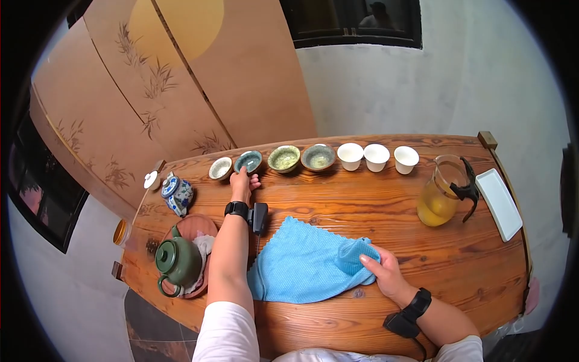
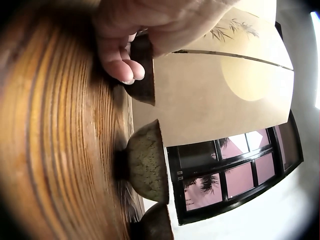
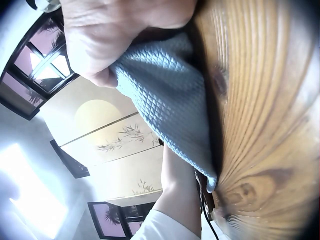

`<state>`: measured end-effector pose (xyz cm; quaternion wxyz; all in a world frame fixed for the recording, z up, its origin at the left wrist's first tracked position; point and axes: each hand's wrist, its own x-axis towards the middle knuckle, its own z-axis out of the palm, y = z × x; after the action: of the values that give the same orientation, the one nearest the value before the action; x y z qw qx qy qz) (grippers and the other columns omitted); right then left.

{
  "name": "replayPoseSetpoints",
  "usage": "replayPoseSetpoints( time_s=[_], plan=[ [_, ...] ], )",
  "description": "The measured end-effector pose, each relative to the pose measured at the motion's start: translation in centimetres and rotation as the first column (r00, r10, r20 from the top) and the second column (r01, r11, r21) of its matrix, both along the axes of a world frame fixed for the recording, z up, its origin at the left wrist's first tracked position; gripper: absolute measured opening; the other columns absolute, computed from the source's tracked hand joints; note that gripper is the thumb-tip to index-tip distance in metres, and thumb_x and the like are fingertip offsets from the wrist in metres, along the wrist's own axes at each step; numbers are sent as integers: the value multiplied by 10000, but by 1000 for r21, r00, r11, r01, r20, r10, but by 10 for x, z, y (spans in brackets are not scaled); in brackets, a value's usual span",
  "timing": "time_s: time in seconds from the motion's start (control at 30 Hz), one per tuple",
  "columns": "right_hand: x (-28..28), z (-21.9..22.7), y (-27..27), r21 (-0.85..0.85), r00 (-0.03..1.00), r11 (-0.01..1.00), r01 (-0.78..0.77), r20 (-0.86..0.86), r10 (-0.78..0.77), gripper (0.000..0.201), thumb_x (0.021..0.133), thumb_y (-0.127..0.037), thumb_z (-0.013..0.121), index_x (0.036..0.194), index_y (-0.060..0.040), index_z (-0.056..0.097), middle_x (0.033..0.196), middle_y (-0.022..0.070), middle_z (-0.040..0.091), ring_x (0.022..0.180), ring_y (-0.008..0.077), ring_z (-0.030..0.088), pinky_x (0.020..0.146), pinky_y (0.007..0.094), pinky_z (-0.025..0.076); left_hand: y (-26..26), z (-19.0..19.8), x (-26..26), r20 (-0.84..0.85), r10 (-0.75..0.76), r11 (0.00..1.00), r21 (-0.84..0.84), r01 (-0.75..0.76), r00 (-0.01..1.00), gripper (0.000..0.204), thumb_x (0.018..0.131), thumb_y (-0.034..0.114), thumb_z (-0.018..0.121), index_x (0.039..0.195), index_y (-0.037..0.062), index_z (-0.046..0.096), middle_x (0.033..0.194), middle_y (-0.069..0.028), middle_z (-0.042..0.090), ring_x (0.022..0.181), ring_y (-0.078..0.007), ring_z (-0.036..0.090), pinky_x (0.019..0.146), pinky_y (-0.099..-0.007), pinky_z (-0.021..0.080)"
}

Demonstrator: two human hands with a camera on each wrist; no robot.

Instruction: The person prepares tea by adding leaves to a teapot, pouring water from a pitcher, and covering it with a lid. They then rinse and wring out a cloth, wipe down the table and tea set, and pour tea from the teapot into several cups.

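Observation:
At the far side of the table my left hand (image 1: 242,184) holds a small teal cup (image 1: 248,161) by its near side. In the left wrist view its fingertips (image 2: 131,71) curl against the outside of that dark cup (image 2: 145,92), whose base is partly hidden. A pale cup (image 1: 221,168) stands just left of it, and a green speckled cup (image 1: 284,158) just right. My right hand (image 1: 391,276) grips the corner of a light blue cloth (image 1: 307,259), thumb on top, with part of the cloth folded over. The rest of the cloth spreads across the table between my forearms.
A greyish cup (image 1: 318,157) and three white cups (image 1: 377,157) continue the row. At right stand a glass pitcher (image 1: 438,199) of yellow liquid and a white tray (image 1: 499,204). Left are a green teapot (image 1: 181,263) on a round wooden tray (image 1: 196,224) and a blue-and-white pot (image 1: 177,193).

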<state>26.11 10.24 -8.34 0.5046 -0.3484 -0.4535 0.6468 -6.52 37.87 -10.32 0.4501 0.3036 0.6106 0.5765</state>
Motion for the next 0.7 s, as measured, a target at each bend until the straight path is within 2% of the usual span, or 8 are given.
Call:
replayPoseSetpoints(
  time_s=[0.07,0.2,0.23,0.3,0.43,0.47,0.6,0.7],
  plan=[
    [0,2,-1,11,1000,1000,-7,20,7,324,864,-179,521,1100,43,514,971,42,570,877,85,494,789,231,394,-12,2,6,193,-72,996,67,60,979,397,874,335,465,1054,-15,417,707,-190,589,449,-199,534,414,-310,497],
    [3,-2,1,54,998,998,-23,66,20,334,866,-191,518,1103,45,509,964,41,571,883,87,492,793,233,393,-38,6,10,210,-168,985,1,172,963,529,850,431,488,1056,-46,388,715,-202,590,458,-197,539,427,-304,503],
    [2,-3,1,51,998,998,-21,59,18,334,866,-191,518,1103,45,509,964,41,571,883,87,492,793,233,393,-40,9,13,204,-169,985,-3,173,964,529,850,431,488,1056,-46,388,715,-202,590,458,-197,539,427,-304,503],
    [0,-5,2,4,1000,1000,4,4,-4,341,867,-201,519,1106,42,508,965,37,571,879,88,493,789,234,395,-41,15,26,37,-393,916,-73,395,919,565,842,446,497,1064,-56,365,698,-191,588,451,-184,533,416,-299,495],
    [-1,-1,1,31,1000,999,23,-21,-23,347,866,-211,524,1104,40,507,965,29,569,874,85,493,783,235,399,-30,26,63,-56,-435,897,-115,427,899,565,828,455,519,1066,-32,364,681,-171,591,445,-154,510,387,-273,457],
    [-1,-2,1,51,1000,999,8,-6,-8,349,865,-216,525,1104,38,506,968,31,568,878,85,492,787,235,399,-23,24,68,-85,-383,920,-131,370,920,544,837,443,513,1079,-20,360,694,-173,597,452,-146,508,382,-264,448],
    [2,-2,2,59,999,998,-23,23,21,346,868,-229,522,1098,29,507,974,45,566,889,90,491,805,236,392,-4,17,71,-29,-361,924,-149,353,932,239,843,113,350,1029,-19,423,715,-197,611,442,-162,514,362,-277,445],
    [0,1,3,69,1000,997,-21,-1,21,342,868,-235,520,1086,28,510,962,48,565,879,98,493,797,243,396,-18,31,74,-144,-310,946,-144,290,940,226,828,93,342,1012,-12,421,694,-194,610,423,-162,507,349,-271,433]
  ],
)
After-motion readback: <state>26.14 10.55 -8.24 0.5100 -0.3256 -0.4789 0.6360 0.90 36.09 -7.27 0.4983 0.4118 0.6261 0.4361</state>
